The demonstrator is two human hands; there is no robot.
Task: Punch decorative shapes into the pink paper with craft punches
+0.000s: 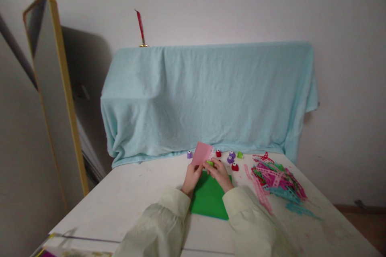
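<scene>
A sheet of pink paper [201,153] is pinched in my left hand [192,177], tilted up above the table. Its right edge carries a row of small punched holes. My right hand [220,173] grips a small green craft punch [210,163] at that punched edge, low on the sheet. Beneath both hands lies a stack of green paper [210,198], partly covered by my fingers and sleeves.
Small craft punches stand behind my hands: purple [189,154], red [218,153], another red [235,166] and light green [240,155]. To the right is a heap of punched paper strips [279,178]. A light blue cloth [208,100] hangs behind the white table [144,196].
</scene>
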